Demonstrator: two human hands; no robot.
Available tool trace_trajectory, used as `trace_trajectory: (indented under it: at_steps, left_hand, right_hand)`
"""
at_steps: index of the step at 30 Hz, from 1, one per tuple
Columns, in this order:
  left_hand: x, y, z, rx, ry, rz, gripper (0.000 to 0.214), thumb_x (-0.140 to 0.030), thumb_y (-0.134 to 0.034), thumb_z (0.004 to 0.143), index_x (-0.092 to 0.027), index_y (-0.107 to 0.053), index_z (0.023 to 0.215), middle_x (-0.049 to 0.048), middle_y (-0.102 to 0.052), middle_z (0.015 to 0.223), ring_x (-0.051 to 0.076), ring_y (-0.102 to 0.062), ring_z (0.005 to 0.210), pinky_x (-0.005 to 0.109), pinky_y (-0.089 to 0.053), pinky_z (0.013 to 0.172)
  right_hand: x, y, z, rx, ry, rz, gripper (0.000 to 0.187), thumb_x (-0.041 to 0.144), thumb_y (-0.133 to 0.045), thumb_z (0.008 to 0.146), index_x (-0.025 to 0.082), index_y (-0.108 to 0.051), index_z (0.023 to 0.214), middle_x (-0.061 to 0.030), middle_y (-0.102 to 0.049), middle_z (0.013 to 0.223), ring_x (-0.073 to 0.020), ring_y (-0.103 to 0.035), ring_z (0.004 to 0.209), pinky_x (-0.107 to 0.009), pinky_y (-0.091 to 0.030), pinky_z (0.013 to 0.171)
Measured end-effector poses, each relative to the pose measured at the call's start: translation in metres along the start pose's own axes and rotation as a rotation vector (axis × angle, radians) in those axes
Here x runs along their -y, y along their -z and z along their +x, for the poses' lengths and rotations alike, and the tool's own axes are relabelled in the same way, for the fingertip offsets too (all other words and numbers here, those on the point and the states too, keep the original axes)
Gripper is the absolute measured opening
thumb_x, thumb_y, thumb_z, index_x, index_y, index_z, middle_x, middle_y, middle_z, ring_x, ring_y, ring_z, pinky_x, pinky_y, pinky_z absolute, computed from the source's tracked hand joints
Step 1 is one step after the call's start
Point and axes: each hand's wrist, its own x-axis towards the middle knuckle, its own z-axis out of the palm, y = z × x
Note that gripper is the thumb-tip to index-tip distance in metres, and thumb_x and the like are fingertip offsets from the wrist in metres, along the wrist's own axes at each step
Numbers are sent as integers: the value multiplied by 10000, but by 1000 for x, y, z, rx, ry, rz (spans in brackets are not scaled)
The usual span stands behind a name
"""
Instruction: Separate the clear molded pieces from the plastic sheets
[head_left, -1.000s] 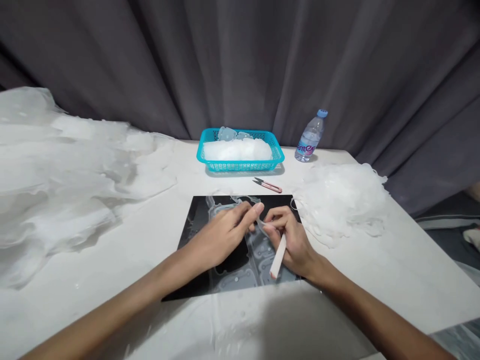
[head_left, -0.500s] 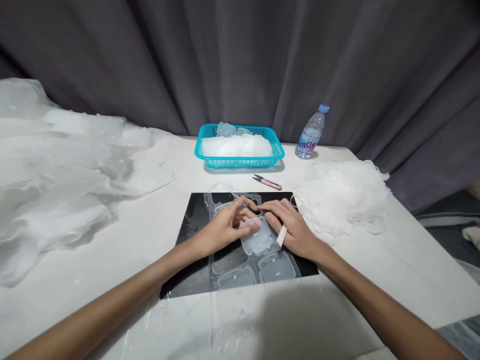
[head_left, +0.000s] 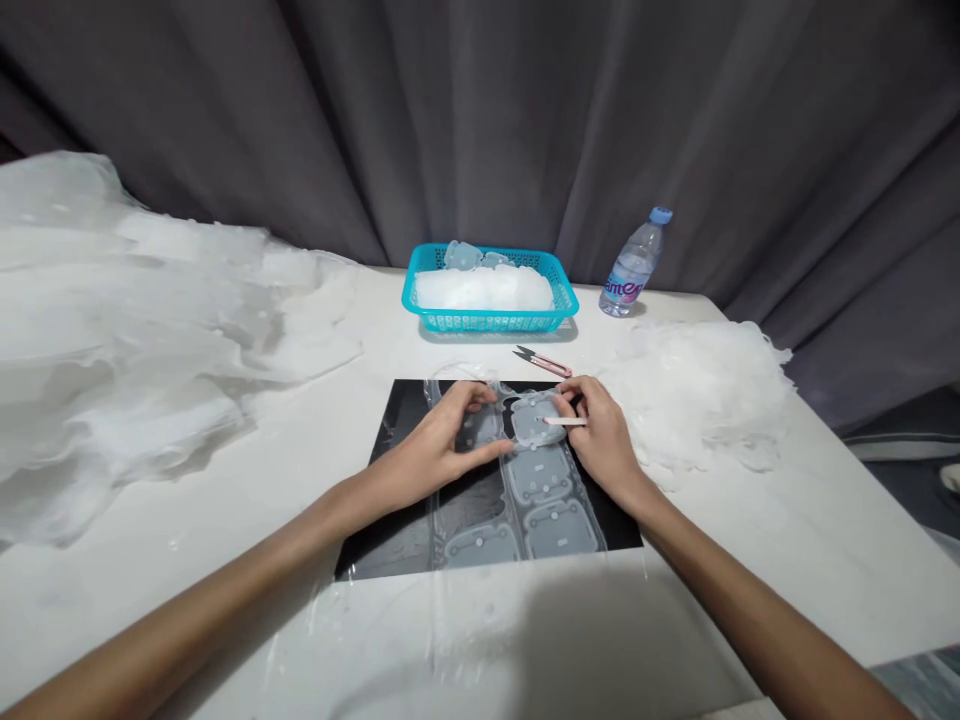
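Note:
A translucent plastic sheet [head_left: 513, 515] with several rounded, outlined pieces lies across a black mat [head_left: 394, 500]. My left hand [head_left: 454, 440] rests on the sheet, thumb and fingers apart, with one piece partly under it. My right hand [head_left: 604, 430] grips a slim white stick [head_left: 568, 421]. The stick's tip lies over the upper right piece [head_left: 534, 418], and my right fingertips are at that piece's far edge. Nearer me, two more pieces lie in the same column, one being the lower right piece [head_left: 561, 530].
Behind the mat are pink-handled thread snips [head_left: 546, 362] and a turquoise basket [head_left: 491, 321] holding white and translucent pieces. A water bottle [head_left: 632, 268] stands at the back right. Filmy white material is heaped in a large left pile [head_left: 142, 330] and a smaller right pile [head_left: 697, 390].
My hands have moved apart. My left thumb has left the piece it was pressing. My right hand has turned the stick to point left over the upper right piece. The view has shifted slightly.

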Motion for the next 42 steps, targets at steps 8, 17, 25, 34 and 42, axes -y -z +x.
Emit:
trace_trajectory:
  at_steps: [8, 17, 25, 34, 42]
  left_hand:
    - [13, 34, -38, 170, -203, 385, 315, -371, -508, 1092, -239, -588, 1367, 99, -603, 1469, 258, -573, 1356, 450, -486, 1148]
    - [13, 42, -55, 174, -415, 590, 358, -286, -432, 1115, -187, -660, 1373, 87, -701, 1424, 270, -715, 1234, 434, -596, 1042]
    - [7, 37, -60, 183, -554, 718, 342, -156, -424, 1097, -104, -733, 1235, 151, -733, 1357, 284, -725, 1220, 442, -610, 1020]
    - [12, 34, -59, 195, -306, 486, 371, -284, -481, 1088, -191, -662, 1397, 102, -678, 1449, 277, -631, 1367, 458, -537, 1144]
    - [7, 37, -57, 192, -261, 385, 391, -339, -461, 1098, -248, -655, 1425, 45, -676, 1457, 280, -611, 1389, 450, -485, 1192]
  right_hand:
    - [12, 12, -9, 289, 427, -273, 318, 394, -653, 1005, 216, -642, 1268, -125, -649, 1162, -312, -558, 1049, -461, -514, 915]
    - [33, 11, -9, 103, 410, -22, 387, 370, -327, 1125, 228, -680, 1194, -120, -641, 1167, -284, -578, 1135, -509, -452, 1043]
    - [65, 0, 3, 515, 233, 319, 335, 430, -481, 1100, 216, -722, 1007, -15, -710, 822, -174, -690, 808, -336, -531, 817]
    - [56, -2, -1, 561, 279, 306, 84, 289, -693, 996, 233, -732, 1044, -35, -760, 1039, -191, -711, 936, -331, -569, 851]
    - [50, -6, 1, 531, 371, 327, 63, 272, -686, 1000, 237, -737, 990, -35, -764, 1033, -203, -706, 991, -375, -562, 937]
